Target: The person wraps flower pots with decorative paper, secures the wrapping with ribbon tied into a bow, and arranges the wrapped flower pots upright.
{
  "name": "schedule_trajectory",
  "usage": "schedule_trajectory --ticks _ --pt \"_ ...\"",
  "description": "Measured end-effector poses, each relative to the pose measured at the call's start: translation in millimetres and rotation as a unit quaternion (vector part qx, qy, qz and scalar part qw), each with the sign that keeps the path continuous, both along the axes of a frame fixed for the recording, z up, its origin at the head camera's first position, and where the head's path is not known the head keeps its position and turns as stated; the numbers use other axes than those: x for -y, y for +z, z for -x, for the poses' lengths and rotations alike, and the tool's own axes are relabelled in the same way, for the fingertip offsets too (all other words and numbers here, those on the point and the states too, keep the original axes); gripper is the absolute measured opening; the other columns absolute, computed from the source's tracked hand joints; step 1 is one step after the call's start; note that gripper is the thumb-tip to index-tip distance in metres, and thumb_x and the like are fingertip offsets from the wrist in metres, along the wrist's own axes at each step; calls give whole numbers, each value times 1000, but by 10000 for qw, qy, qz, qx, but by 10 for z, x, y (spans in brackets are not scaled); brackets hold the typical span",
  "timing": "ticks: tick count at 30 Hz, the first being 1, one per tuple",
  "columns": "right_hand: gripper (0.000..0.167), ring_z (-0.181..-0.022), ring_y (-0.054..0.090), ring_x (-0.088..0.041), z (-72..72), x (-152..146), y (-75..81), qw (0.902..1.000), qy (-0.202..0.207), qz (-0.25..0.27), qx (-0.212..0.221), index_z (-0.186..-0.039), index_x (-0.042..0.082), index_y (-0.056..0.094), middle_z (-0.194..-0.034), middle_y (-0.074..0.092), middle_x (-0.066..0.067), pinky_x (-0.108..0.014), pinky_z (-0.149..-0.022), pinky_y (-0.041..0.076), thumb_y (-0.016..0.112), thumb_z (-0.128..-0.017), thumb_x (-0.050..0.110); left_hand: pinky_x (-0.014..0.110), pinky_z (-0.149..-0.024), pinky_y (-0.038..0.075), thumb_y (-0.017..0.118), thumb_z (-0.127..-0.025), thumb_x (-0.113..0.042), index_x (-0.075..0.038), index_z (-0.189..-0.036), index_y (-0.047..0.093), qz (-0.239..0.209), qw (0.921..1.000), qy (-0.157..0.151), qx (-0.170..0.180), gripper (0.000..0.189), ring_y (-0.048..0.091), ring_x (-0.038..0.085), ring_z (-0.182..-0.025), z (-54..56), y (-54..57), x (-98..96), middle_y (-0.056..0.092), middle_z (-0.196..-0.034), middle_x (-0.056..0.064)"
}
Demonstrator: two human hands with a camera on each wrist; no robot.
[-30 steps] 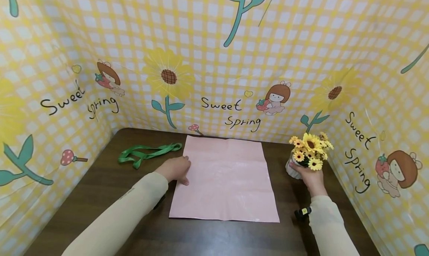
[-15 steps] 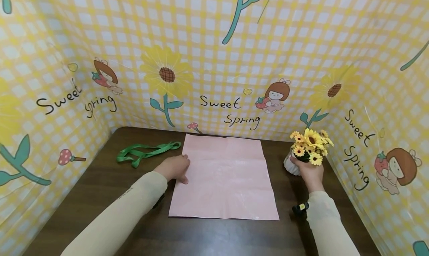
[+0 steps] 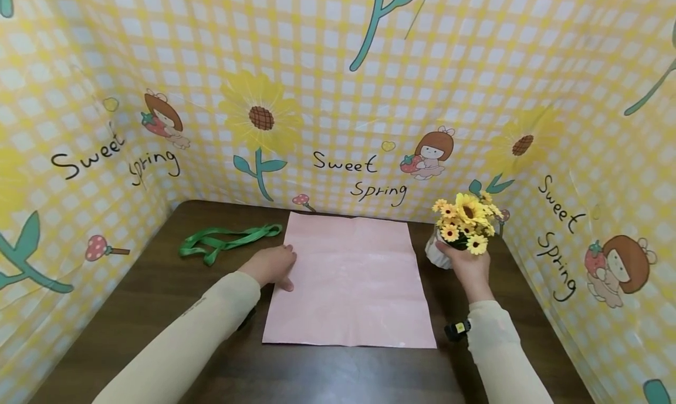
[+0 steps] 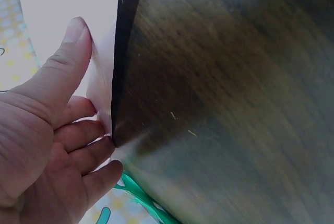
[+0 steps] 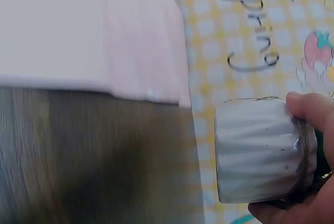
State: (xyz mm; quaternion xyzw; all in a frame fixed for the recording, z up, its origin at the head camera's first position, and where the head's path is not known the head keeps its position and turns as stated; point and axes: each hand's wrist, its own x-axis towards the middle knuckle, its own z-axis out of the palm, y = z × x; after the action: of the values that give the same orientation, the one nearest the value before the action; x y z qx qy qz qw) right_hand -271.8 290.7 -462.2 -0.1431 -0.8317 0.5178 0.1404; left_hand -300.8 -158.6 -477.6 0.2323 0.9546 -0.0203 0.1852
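Observation:
A pink sheet of paper (image 3: 354,286) lies flat in the middle of the dark wooden table. My left hand (image 3: 270,266) rests on its left edge, thumb stretched over the paper and fingers loosely bent beside the edge in the left wrist view. Right of the sheet, my right hand (image 3: 470,270) grips a white flowerpot (image 5: 261,153) around its rim, thumb on one side and fingers on the other. Yellow flowers (image 3: 469,216) with dark centres fill the pot. The right wrist view shows the pot's ribbed side and some thin twine at its rim.
A loosely looped green ribbon (image 3: 227,239) lies left of the paper, near the left hand. Yellow checked cloth (image 3: 338,98) with printed flowers hangs behind and on both sides of the table (image 3: 338,374).
The right hand has moved left with the flowerpot, bringing it closer to the paper's right edge. My left hand stays at the sheet's left edge.

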Motion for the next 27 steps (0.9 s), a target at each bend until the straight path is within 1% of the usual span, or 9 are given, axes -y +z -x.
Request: schedule_trajectory --ticks 3,7,12,19,23,25,27 --pt "97 -140 46 -28 4 161 -18 9993 140 -331 -126 -155 11 38 -154 48 -11 -48 -116 38 89 -78 40 55 -111 42 85 -83 -42 4 -138 58 21 10000 11 -25 76 45 44 -141 -7 -7 15 47 -151 29" --pt "91 -131 54 -30 14 367 -59 9982 279 -491 -218 -148 9 47 -144 57 -14 -51 -107 45 91 -76 41 56 -112 41 86 -83 -40 4 -136 59 -77 10000 30 -29 74 44 44 -141 -16 -20 17 48 -151 29" --pt "87 -127 57 -30 38 605 -119 9983 460 -281 -233 -144 11 51 -139 60 -12 -50 -106 47 93 -73 39 56 -112 41 85 -83 -40 4 -137 59 -77 10000 15 -37 74 44 44 -142 -5 -11 0 48 -151 29" --pt "85 -127 58 -28 -2 968 -208 9975 689 -46 -120 -141 13 53 -137 61 -10 -49 -108 46 95 -71 35 55 -112 41 85 -83 -40 5 -137 59 -40 10000 30 -12 75 44 44 -141 -21 -26 4 48 -151 29" --pt "82 -126 59 -26 -11 1158 -226 9960 872 54 -202 -139 16 55 -135 63 -7 -48 -106 47 95 -70 33 55 -112 41 86 -83 -41 5 -137 59 -24 10000 11 -58 76 44 44 -141 -15 -21 2 48 -151 29" --pt "83 -126 59 -26 -9 1242 -226 9953 940 38 -219 -140 16 54 -135 63 -7 -48 -106 47 96 -70 33 55 -112 41 86 -83 -41 4 -137 59 -22 10000 19 -55 76 44 44 -142 -7 -16 0 47 -151 29" --pt "85 -126 59 -25 -1 1319 -225 9946 993 147 -252 -141 18 53 -136 62 -6 -48 -107 47 96 -69 33 55 -112 41 86 -83 -41 4 -137 59 -17 10000 18 -58 75 44 44 -142 -2 -15 -4 47 -151 29"
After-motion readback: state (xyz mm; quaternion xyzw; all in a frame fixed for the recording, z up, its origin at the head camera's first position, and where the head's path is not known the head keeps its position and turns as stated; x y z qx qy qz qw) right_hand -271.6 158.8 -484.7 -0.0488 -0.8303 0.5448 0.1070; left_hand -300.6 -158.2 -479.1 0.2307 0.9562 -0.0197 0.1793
